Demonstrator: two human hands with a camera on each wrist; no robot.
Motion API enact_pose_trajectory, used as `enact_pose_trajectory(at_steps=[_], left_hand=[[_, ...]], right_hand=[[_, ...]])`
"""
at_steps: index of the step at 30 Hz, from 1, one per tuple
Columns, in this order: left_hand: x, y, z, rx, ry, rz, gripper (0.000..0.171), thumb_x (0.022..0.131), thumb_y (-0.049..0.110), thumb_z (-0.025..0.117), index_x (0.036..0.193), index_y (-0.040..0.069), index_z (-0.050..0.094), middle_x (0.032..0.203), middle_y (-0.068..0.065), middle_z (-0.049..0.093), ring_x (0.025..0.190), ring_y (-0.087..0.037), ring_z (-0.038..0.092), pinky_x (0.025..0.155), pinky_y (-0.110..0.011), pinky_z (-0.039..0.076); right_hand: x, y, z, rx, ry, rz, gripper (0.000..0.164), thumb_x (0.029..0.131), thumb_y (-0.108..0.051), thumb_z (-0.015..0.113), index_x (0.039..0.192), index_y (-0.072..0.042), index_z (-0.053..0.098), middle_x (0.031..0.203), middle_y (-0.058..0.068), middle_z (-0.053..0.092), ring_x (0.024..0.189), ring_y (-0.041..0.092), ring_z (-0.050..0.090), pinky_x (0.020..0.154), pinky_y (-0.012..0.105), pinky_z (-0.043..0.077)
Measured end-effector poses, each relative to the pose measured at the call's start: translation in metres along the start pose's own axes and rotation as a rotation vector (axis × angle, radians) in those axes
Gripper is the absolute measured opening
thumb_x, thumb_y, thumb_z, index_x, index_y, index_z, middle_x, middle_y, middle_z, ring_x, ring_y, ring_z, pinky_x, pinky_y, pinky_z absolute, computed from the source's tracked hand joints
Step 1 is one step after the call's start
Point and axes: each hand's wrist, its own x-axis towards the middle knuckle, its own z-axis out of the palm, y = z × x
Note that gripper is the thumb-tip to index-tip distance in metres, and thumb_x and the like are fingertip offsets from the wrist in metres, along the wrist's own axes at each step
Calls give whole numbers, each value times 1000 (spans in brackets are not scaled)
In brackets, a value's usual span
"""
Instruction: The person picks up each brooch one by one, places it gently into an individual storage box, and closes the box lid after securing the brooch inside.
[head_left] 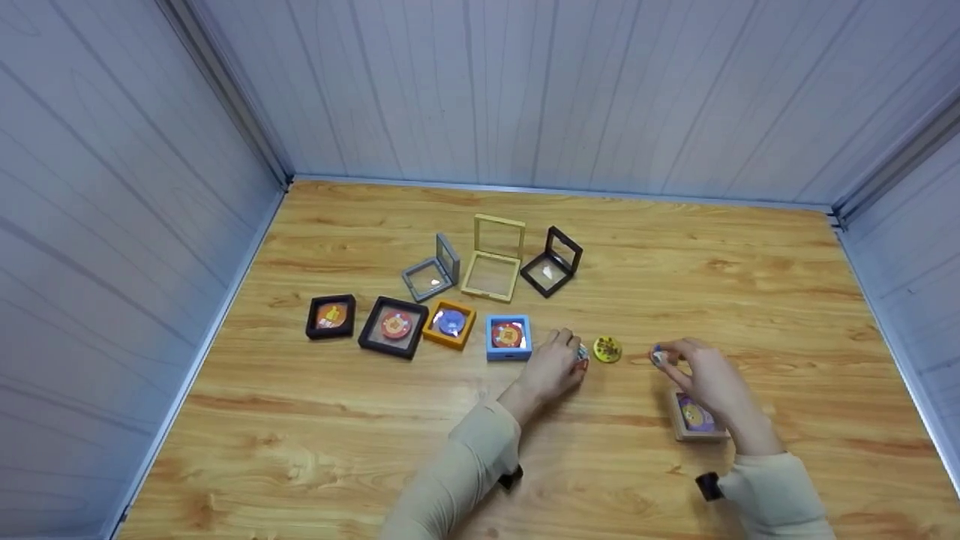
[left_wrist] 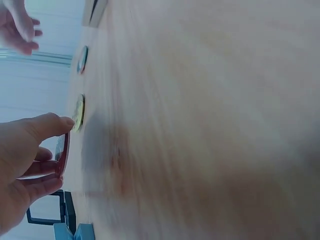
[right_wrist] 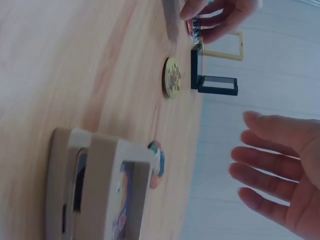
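My left hand pinches a colourful round disc, red along its edge, between thumb and fingers, low over the wood table. Just to its right a yellow round disc with dark spots lies flat. My right hand hovers with fingers spread and loosely bent, holding nothing. Below its fingertips another disc, blue and white, lies on the table. Under the right wrist stands a beige display frame, shut around a purple disc.
Left of my left hand are display frames holding discs: light blue, orange, and two black ones. Behind them, grey, cream and black frames stand hinged open. Pale panels enclose the table.
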Motion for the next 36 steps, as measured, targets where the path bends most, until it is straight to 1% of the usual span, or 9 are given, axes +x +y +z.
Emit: enact_pose_trajectory(at_steps=[4,6,10,15,19,23,31,34,36], left_hand=[[-8,-1,-2,-82,43,-5,37,80,28,62,106,3,56,99,-6,52,90,-18,49,78,-27,44],[-12,0,-3,-119,64,-11,39,79,28,63,107,2,56,101,-7,52,93,-19,49,81,-28,42],[-20,1,-5,-171,108,-27,40,78,27,65,107,1,56,104,-8,52,95,-19,49,84,-28,41],[-28,1,-7,-227,134,-63,43,78,26,65,111,1,55,105,-7,51,96,-18,48,85,-24,42],[-35,1,-10,-293,146,-96,45,78,25,66,113,-1,54,107,-8,50,99,-18,48,86,-23,41],[-41,1,-12,-355,177,-112,47,77,24,67,114,-2,54,108,-9,50,100,-18,49,86,-23,42],[-55,-1,-13,-371,276,-89,45,75,23,69,109,-3,55,106,-9,51,98,-18,51,87,-23,41],[-59,-1,-13,-376,292,-90,45,75,22,70,109,-4,56,106,-10,51,99,-19,51,87,-24,41],[-62,0,-13,-390,282,-106,46,75,23,70,110,-4,55,108,-11,50,101,-19,50,89,-24,41]], right_hand=[[17,-1,3,36,59,30,29,80,-11,65,104,4,60,94,19,61,79,31,58,64,44,47],[25,-1,5,45,93,35,29,80,-11,64,104,5,60,96,20,61,80,32,58,64,44,48],[43,-2,9,70,167,20,28,80,-8,64,104,6,59,93,21,60,78,32,58,65,44,47],[63,-5,14,127,216,-3,29,80,-7,64,104,8,58,92,21,60,77,32,58,66,43,48],[79,-9,17,169,222,2,31,81,-8,64,106,8,57,94,21,60,77,31,58,66,42,48],[95,-12,21,213,216,32,32,81,-10,63,108,7,56,96,22,59,78,31,57,67,42,48],[128,-15,29,284,174,105,36,83,-11,62,111,9,53,100,25,56,83,34,56,70,42,49],[140,-14,32,313,153,131,37,83,-11,61,113,9,52,103,26,55,87,36,55,73,43,48],[146,-14,33,325,140,149,38,83,-11,61,114,9,51,104,26,54,89,37,55,75,44,47]])
